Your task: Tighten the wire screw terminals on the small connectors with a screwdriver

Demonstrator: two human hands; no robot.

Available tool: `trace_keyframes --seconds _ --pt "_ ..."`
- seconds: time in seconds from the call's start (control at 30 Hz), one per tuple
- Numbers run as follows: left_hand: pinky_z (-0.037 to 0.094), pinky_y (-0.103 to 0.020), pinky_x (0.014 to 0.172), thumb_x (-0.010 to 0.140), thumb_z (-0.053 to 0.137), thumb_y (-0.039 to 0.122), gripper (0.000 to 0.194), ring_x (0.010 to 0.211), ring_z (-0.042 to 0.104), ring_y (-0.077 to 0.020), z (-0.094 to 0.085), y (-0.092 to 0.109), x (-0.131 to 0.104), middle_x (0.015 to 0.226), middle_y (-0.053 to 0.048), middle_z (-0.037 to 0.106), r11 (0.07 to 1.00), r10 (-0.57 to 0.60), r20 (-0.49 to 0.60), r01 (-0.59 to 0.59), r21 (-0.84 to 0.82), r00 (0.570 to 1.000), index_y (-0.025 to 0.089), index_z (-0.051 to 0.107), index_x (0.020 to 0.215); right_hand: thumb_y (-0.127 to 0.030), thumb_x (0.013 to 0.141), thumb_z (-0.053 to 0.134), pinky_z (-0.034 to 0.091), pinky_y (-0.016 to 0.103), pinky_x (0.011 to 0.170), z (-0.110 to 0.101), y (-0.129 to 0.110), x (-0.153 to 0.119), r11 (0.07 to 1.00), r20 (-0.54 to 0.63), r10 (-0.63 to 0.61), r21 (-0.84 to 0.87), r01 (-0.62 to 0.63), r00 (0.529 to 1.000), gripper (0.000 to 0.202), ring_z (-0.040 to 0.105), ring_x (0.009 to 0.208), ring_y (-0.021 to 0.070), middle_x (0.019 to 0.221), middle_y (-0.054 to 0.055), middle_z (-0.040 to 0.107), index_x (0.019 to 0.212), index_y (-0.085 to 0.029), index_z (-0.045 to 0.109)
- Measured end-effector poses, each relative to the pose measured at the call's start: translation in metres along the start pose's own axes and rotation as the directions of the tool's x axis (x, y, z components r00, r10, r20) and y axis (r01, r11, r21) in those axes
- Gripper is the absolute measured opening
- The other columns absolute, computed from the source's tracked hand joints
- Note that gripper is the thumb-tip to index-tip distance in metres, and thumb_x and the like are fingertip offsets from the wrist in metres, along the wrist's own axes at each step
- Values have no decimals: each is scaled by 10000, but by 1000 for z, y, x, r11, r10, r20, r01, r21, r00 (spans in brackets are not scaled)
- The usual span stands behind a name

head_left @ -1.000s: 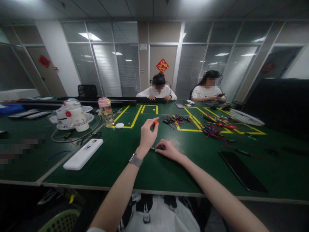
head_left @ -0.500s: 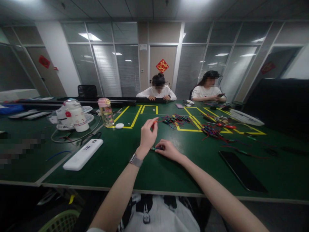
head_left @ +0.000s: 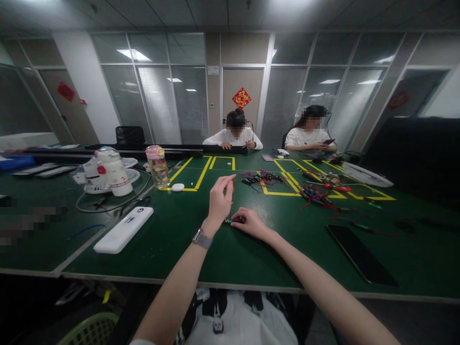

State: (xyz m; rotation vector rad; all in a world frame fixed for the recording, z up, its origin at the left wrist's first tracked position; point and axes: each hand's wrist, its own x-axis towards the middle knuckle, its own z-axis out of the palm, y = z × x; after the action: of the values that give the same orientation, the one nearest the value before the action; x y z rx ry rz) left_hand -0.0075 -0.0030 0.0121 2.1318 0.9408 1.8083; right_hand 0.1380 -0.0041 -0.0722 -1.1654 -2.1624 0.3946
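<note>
My left hand (head_left: 221, 199), with a watch on its wrist, is raised over the green table, its fingers closed round an orange-handled tool (head_left: 232, 190) that is mostly hidden behind them. Close by on the right, my right hand (head_left: 249, 223) rests low at the table and pinches a small green circuit board (head_left: 228, 221) whose left end sticks out past the fingertips. Beyond the hands lies a pile of small boards with red and blue wires (head_left: 264, 178). A second wired pile (head_left: 316, 194) is farther right.
A white power bank (head_left: 124, 230) lies left, near a pink-lidded bottle (head_left: 157, 167) and white jugs (head_left: 113, 172). On the right are a black phone (head_left: 361, 254) and a red-handled screwdriver (head_left: 343, 189). Two people sit across the green table (head_left: 172, 258).
The orange-handled tool in my left hand has tilted more upright, and the left fingers have shifted slightly. My right hand stays in place with the board.
</note>
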Motion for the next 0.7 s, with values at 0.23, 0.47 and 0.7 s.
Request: trace_keyframes --seconds 0.23,0.47,0.7 --pt "476 -253 712 869 575 233 152 761 585 -136 1 -1 1 850 -18 626 1000 17 22 -17 14 1000 211 674 982 -184 747 726 412 229 618 -2 -3 -1 1000 9 18 -5 -18 1000 116 521 645 118 776 16 606 862 -174 726" --pt "470 -266 765 908 518 286 176 813 572 -145 0 2 -2 882 -31 579 998 5 12 -6 67 1000 201 667 948 -186 744 726 413 231 610 -1 -3 -1 1000 4 23 5 -23 1000 113 516 634 118 769 17 597 856 -167 727" --pt "478 -313 864 948 400 197 269 976 602 -173 0 2 0 1049 -67 641 999 20 32 -21 37 999 186 625 1096 -190 747 726 415 232 623 -1 -3 -1 1000 1 11 -8 -11 1000 119 528 653 122 776 15 603 866 -176 727"
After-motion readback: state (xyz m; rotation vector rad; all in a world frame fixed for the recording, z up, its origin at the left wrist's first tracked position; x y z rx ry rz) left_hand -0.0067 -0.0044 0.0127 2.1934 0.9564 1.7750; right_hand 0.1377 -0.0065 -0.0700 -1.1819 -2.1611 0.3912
